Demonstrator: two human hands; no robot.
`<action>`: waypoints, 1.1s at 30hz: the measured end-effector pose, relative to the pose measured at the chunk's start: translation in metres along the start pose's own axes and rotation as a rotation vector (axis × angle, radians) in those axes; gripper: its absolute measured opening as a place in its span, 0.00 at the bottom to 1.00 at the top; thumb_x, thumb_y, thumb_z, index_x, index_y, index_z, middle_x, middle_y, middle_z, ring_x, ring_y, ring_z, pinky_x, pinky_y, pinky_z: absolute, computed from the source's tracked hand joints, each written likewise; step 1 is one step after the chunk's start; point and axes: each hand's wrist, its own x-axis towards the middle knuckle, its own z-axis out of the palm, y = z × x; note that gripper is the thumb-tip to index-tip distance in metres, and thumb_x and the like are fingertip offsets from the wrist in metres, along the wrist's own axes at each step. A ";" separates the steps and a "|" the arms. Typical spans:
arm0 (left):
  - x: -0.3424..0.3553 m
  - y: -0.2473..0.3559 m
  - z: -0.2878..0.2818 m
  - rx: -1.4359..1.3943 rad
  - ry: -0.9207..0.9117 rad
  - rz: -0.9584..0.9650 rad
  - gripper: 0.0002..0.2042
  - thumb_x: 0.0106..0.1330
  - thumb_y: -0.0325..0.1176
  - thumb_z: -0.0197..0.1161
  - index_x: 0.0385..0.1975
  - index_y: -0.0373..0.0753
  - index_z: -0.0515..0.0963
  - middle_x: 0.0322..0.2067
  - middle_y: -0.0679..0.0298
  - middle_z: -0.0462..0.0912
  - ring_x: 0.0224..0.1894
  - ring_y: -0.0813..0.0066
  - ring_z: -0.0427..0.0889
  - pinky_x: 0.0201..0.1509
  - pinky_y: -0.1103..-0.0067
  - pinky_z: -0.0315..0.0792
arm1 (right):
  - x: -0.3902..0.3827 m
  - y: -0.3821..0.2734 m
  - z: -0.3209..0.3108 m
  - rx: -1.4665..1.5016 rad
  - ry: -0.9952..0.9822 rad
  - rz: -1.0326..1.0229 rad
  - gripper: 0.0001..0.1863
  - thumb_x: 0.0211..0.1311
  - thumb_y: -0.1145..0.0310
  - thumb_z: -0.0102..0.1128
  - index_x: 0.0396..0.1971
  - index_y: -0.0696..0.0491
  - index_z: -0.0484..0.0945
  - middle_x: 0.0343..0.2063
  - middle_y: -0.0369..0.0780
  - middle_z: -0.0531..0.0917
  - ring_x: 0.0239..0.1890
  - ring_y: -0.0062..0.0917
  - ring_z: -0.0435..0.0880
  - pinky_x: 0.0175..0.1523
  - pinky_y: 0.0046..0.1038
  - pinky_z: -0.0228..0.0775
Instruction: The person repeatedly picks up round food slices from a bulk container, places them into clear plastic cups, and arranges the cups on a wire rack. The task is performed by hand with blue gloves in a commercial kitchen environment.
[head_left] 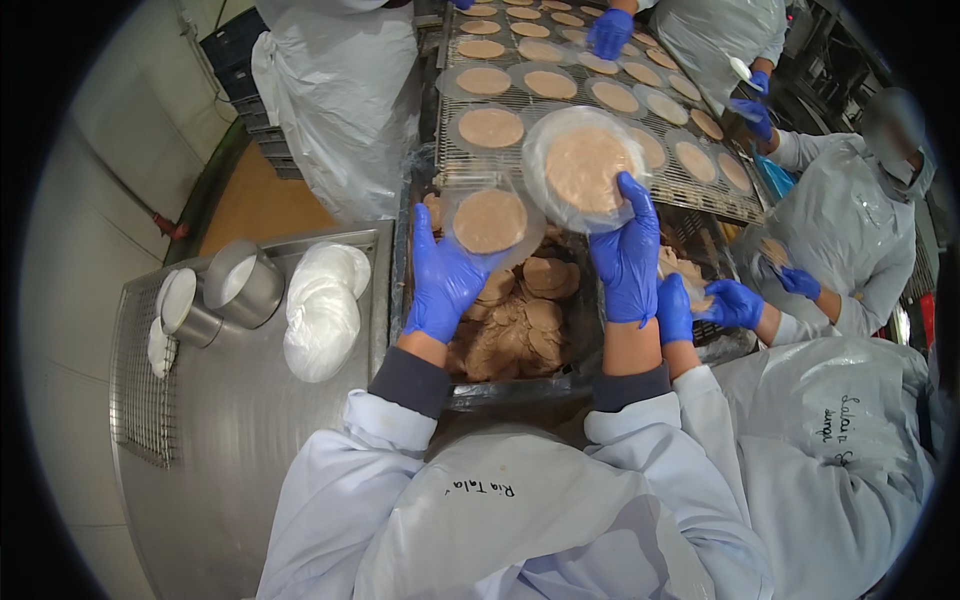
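Observation:
My left hand (445,285), in a blue glove, grips a flat round pinkish-brown patty (490,221) on a clear round film sheet by its lower edge. Beside it, my right hand (628,262), also blue-gloved, holds a thick stack of round film sheets (543,203) with another patty (585,168) on top; its thumb presses on the rim. Both hands are raised above a bin of piled, overlapping patties (505,335). Just beyond them lies a wire-mesh conveyor (690,200) bearing rows of patties on film sheets.
On the left, a steel table (260,450) carries a heap of film discs (325,315), metal pots (250,295) and a wire rack (140,400). Close at my right are a co-worker's gloved hands (735,303). Others reach over the conveyor (610,35). Dark crates (235,75) stand far left.

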 end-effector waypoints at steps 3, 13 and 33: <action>-0.008 -0.005 0.019 -0.019 0.018 -0.034 0.33 0.61 0.52 0.48 0.59 0.33 0.53 0.58 0.51 0.58 0.60 0.56 0.58 0.62 0.59 0.53 | -0.007 0.041 0.009 -0.614 0.017 -0.121 0.17 0.50 0.72 0.60 0.41 0.62 0.73 0.36 0.40 0.78 0.38 0.21 0.76 0.44 0.22 0.67; -0.022 0.013 -0.057 0.402 0.291 0.165 0.25 0.63 0.42 0.51 0.55 0.33 0.58 0.53 0.49 0.64 0.55 0.58 0.66 0.56 0.60 0.64 | -0.010 0.023 0.012 -0.032 0.092 0.204 0.33 0.55 0.58 0.51 0.57 0.58 0.52 0.56 0.49 0.58 0.58 0.39 0.58 0.58 0.44 0.50; -0.093 0.062 -0.076 0.450 0.473 0.384 0.22 0.61 0.32 0.54 0.53 0.33 0.61 0.50 0.54 0.68 0.49 0.64 0.72 0.51 0.73 0.70 | 0.014 0.082 -0.064 0.427 0.164 0.675 0.23 0.54 0.77 0.36 0.52 0.64 0.55 0.52 0.52 0.61 0.55 0.46 0.60 0.56 0.50 0.58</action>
